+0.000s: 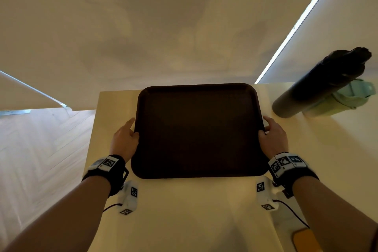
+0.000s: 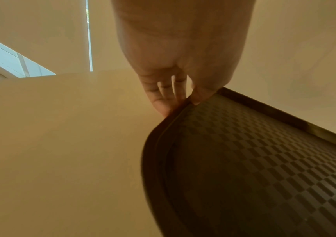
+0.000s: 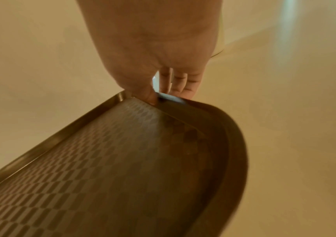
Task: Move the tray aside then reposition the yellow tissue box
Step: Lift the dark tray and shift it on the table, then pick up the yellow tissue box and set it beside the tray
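A dark brown tray with a textured floor lies across the middle of the pale table. My left hand pinches its left rim, thumb on top and fingers underneath, as the left wrist view shows on the tray under the left hand. My right hand pinches the right rim the same way; the right wrist view shows the right hand on the tray. A yellow-orange corner, perhaps the tissue box, peeks in at the bottom right, mostly out of frame.
A tall dark bottle and a pale green bottle stand at the table's far right. Wood floor lies beyond the table's left edge, close to my left hand. A wall rises just behind the tray.
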Demonstrator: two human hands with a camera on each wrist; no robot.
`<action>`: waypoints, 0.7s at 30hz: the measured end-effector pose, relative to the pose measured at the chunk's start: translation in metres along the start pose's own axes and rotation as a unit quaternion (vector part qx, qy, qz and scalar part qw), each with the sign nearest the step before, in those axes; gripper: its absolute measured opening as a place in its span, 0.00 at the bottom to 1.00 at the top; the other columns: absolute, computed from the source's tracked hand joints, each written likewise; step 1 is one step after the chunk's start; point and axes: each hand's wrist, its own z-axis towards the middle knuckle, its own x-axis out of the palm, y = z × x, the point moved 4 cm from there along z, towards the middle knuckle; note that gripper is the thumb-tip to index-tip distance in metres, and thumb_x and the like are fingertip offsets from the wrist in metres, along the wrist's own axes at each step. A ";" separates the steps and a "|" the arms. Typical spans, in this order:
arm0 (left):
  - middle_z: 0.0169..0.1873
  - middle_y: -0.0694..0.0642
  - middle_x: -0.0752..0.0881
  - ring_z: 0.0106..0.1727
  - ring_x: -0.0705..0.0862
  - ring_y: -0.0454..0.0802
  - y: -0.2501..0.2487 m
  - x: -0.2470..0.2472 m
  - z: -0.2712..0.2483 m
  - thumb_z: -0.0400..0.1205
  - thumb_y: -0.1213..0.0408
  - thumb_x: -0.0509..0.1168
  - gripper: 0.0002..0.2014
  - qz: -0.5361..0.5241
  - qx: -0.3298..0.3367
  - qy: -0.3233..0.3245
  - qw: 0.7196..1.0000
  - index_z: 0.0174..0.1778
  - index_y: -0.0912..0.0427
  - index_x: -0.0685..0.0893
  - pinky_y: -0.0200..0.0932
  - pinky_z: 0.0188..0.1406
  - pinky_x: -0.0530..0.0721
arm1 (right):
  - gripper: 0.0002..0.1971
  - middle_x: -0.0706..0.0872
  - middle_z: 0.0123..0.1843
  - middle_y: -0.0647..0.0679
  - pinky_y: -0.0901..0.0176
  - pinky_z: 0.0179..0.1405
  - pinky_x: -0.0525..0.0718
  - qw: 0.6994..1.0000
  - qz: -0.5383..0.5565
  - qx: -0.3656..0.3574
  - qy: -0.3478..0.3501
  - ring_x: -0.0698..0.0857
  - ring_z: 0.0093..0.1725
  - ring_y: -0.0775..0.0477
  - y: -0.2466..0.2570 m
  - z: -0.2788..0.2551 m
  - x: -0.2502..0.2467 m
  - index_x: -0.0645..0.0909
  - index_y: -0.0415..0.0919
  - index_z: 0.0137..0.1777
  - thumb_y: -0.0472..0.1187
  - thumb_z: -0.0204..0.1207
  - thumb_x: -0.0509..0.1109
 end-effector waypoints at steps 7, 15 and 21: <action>0.61 0.59 0.80 0.54 0.79 0.52 -0.023 -0.008 -0.027 0.81 0.62 0.61 0.24 -0.047 0.001 -0.075 0.996 0.75 0.54 0.73 0.49 0.55 0.78 | 0.27 0.84 0.64 0.38 0.47 0.58 0.80 0.996 0.062 0.037 -0.051 0.83 0.53 0.42 -0.012 -0.029 -0.028 0.70 0.43 0.78 0.39 0.78 0.65; 0.56 0.52 0.84 0.54 0.83 0.45 -0.110 0.087 -0.139 0.82 0.59 0.64 0.10 -0.150 0.063 0.132 0.978 0.57 0.50 0.84 0.53 0.60 0.85 | 0.18 0.84 0.51 0.46 0.55 0.44 0.76 0.987 0.106 0.102 -0.067 0.82 0.48 0.46 -0.069 -0.120 -0.098 0.79 0.44 0.69 0.40 0.80 0.67; 0.61 0.53 0.82 0.59 0.83 0.48 -0.159 0.183 -0.253 0.80 0.56 0.66 0.14 -0.114 0.132 0.360 0.916 0.60 0.54 0.84 0.46 0.61 0.81 | 0.16 0.86 0.56 0.38 0.54 0.49 0.75 0.964 0.091 0.194 -0.160 0.80 0.51 0.45 -0.158 -0.210 -0.139 0.82 0.40 0.65 0.44 0.81 0.65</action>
